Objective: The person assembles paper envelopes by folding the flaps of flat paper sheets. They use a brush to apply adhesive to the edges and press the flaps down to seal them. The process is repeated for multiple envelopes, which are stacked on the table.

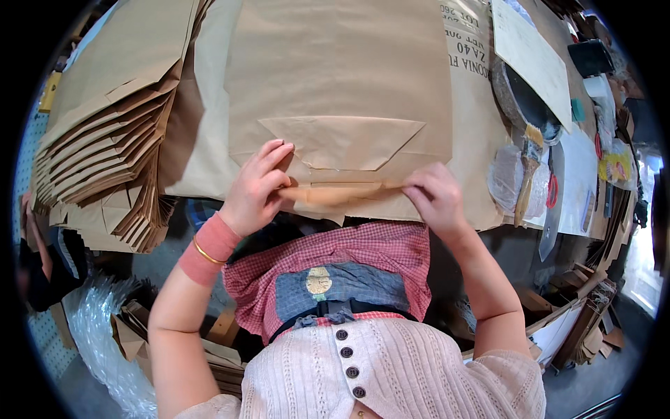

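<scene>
Paper bag [338, 73] lies flat, brown (its near flap [335, 195] curled).

Flat paper bag [342, 70] lying low, an open lane running over it toward the far side. Left: fanned bag stack [105, 140] rising, walling off sideways passage; a strip of pale sheet [211, 157] showing between. Right: another strip running, then brush [528, 174], overhanging blade [551, 230] and white board [534, 56] crowding in. Near: left hand [258, 185] and right hand [437, 195] flanking the bag's near flap, a gap lying between them; torso [391, 356] blocking the nearest side.
</scene>
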### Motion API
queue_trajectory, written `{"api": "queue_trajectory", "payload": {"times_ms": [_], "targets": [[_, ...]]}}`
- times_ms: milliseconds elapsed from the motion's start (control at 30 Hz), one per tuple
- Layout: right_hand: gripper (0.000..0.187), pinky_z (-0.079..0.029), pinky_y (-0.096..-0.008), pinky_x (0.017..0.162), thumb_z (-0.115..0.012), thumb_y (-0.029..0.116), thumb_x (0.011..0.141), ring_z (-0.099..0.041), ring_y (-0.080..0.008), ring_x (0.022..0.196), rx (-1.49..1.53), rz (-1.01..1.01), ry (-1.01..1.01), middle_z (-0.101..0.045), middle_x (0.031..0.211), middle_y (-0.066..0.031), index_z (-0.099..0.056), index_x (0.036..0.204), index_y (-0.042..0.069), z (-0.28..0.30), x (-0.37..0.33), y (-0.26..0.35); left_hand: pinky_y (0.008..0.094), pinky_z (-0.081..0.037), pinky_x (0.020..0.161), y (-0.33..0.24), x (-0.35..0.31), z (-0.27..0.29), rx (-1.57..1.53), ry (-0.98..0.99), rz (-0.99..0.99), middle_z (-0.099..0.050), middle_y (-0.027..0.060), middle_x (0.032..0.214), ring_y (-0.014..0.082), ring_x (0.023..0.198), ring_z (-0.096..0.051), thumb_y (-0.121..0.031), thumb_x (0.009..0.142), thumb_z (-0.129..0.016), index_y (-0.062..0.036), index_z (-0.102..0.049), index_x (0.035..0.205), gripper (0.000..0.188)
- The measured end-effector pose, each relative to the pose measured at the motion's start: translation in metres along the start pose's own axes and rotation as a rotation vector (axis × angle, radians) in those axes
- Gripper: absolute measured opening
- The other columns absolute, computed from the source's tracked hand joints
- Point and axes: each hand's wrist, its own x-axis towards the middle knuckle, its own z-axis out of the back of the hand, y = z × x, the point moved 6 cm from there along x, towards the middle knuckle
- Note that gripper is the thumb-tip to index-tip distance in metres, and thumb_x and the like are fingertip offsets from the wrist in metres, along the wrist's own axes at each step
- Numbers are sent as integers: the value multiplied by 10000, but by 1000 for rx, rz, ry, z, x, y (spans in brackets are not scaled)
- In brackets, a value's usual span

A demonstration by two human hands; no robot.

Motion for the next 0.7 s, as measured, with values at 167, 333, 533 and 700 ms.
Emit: {"api": "queue_trajectory", "payload": {"times_ms": [167, 333, 533, 700], "targets": [[124, -449, -341, 673, -734, 79, 793, -542, -233, 780, 129, -198, -3, -573, 784, -87, -635, 788, 4, -5, 47, -9, 365, -418, 697, 30, 22, -2, -189, -241, 295, -520, 91, 751, 269, 766, -509, -69, 843, -663, 3, -516, 770, 180], [211, -450, -372, 658, -753, 135, 798, -547, -270, 753, -10, -232, -54, -561, 793, -93, -594, 736, 11, -19, 46, -17, 397, -446, 667, 25, 26, -6, 44, -354, 453, -543, 116, 753, 300, 736, -543, -180, 850, -708, -21, -547, 727, 257], [331, -451, -408, 565, -789, 244, 783, -573, -295, 663, -433, -375, -63, -568, 768, -96, -547, 675, 46, -28, 70, -7, 426, -483, 600, 26, 43, -13, 499, -313, 683, -570, 109, 781, 313, 764, -604, -408, 847, -708, -55, -572, 760, 388], [288, -484, -402, 581, -787, 282, 783, -631, -277, 719, -421, -375, -160, -621, 805, -91, -605, 764, 60, -26, 73, -10, 435, -483, 781, 26, 55, -5, 522, -104, 804, -632, 105, 940, 308, 904, -624, -492, 841, -658, -53, -622, 943, 452]]}}
